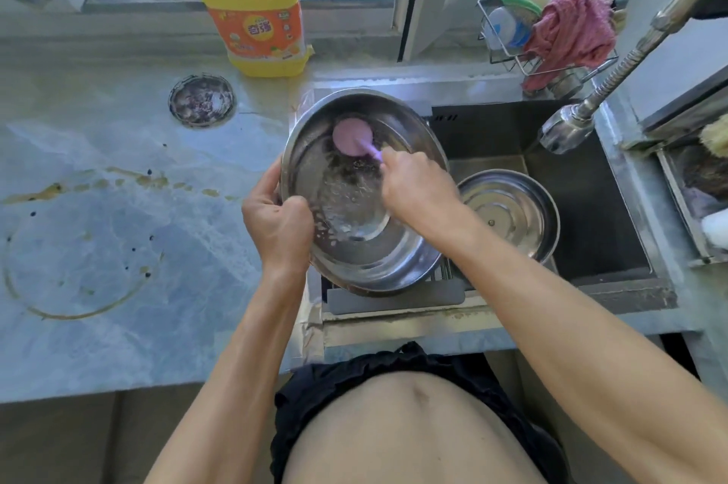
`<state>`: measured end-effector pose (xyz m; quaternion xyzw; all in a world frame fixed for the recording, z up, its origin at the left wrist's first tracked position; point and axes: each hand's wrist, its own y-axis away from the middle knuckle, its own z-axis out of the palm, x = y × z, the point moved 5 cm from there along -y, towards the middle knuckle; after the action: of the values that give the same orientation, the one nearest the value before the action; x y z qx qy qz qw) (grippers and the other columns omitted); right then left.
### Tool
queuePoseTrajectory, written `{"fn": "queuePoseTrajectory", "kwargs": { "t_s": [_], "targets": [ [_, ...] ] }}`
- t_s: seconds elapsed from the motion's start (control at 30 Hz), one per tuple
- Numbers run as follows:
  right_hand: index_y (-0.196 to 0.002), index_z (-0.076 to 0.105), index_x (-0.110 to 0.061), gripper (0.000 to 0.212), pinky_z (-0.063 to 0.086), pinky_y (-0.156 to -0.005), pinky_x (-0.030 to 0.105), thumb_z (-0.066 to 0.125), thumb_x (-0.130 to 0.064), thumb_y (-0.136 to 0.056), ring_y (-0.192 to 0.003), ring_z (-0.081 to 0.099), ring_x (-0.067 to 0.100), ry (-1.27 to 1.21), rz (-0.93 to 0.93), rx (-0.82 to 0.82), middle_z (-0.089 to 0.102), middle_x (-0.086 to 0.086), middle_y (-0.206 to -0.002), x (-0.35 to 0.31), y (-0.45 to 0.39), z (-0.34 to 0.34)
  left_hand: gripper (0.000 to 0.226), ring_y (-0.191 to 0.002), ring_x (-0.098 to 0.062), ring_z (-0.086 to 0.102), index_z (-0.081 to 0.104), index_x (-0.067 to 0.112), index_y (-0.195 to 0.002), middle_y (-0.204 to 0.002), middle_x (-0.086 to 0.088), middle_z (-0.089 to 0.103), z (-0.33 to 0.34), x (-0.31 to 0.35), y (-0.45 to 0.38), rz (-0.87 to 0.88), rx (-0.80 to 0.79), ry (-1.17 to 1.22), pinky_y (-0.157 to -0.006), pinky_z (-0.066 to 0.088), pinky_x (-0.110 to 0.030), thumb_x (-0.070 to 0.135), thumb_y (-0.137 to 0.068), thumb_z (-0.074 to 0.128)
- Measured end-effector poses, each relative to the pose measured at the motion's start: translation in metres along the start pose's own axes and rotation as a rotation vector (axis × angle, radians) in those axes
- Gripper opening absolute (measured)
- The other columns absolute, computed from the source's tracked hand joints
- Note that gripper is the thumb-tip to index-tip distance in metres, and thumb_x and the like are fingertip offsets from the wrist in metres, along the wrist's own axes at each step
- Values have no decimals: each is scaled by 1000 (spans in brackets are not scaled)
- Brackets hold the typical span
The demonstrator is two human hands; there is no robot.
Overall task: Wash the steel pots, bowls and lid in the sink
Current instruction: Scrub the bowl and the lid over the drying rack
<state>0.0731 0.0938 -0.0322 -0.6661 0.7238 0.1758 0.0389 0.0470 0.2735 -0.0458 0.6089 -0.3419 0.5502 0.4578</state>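
left hand (275, 221) gripping bowl (366, 192), right hand (417, 186) perhaps scrubbing

Left hand (277, 225) grips the steel bowl's (366, 247) rim, tilted over the sink (591, 215); right hand (419, 188) holds a purple brush (350, 137), seemingly soapy, just beyond its fingers (394, 160); lid (508, 213) beside.

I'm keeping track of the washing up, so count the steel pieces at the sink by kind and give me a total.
Steel bowl, gripped at its rim by the left hand and scrubbed with the pink brush held in the right hand: 1
Steel lid, lying in the sink: 1
Total: 2
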Motion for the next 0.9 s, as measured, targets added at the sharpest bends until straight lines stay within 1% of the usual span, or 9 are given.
{"fn": "queuePoseTrajectory", "kwargs": {
  "t_s": [0.07,0.13,0.27,0.33,0.4,0.53,0.7,0.8,0.9],
  "targets": [
    [-111,53,-12,21,33,-62,38,37,-24,-104,-80,57,37,-58,-138,-86,57,15,-89,-32,19,12,69,-73,-8,65,78,16,-109,-81,15,75,2,1,-3,3,-3,12,-67,57,-25,-19,-66,37],
    [-111,52,-13,21,34,-62,39,37,-26,-103,-77,55,37,-63,-215,-90,59,17,-91,-45,27,14,69,-70,-7,63,77,8,-115,-80,14,73,-7,1,-8,-20,31,6,-68,56,-25,-18,-66,36],
    [-119,54,-16,25,36,-68,39,38,-25,-103,-95,61,42,-1,28,71,63,20,-105,3,-9,-3,71,-67,-6,61,76,12,-117,-79,13,72,-18,5,-11,-32,16,17,-61,54,-24,-23,-70,37],
    [-119,54,-15,25,35,-68,38,37,-23,-104,-97,61,42,6,46,60,63,19,-107,2,-9,-2,72,-66,-6,62,75,12,-119,-79,15,73,-17,8,-10,-14,11,8,-58,52,-23,-23,-70,37],
    [-115,53,-13,23,34,-65,38,36,-24,-104,-91,61,40,-32,-64,0,61,17,-98,-26,4,5,69,-62,-8,56,75,7,-118,-72,16,70,-10,4,-14,-12,-11,-12,-55,48,-23,-20,-68,35],
    [-115,52,-15,21,35,-62,37,39,-26,-103,-85,62,38,7,-262,-124,54,12,-84,-58,32,16,70,-72,-10,65,75,6,-119,-85,6,74,-12,-3,-29,-49,33,25,-69,56,-28,-13,-63,37],
    [-117,57,-17,25,37,-68,37,39,-27,-103,-95,63,38,43,-9,10,64,16,-106,-5,-13,-12,76,-73,-12,63,78,19,-113,-90,3,74,-10,2,-27,-51,-95,-5,-56,50,-21,-22,-65,35],
    [-117,53,-19,21,36,-62,36,39,-27,-103,-76,57,32,105,-204,-86,59,10,-88,-26,-1,-3,72,-75,-15,63,79,20,-106,-85,3,72,-8,-5,-35,-91,-79,23,-63,55,-28,-21,-64,37],
    [-112,57,-23,16,28,-50,31,44,-23,-102,-66,47,25,160,-397,-281,49,0,-77,-39,22,18,62,-72,-21,55,80,21,-87,-77,0,64,-17,-19,-52,-220,39,62,-68,47,-34,-18,-61,39]
  ]
}}
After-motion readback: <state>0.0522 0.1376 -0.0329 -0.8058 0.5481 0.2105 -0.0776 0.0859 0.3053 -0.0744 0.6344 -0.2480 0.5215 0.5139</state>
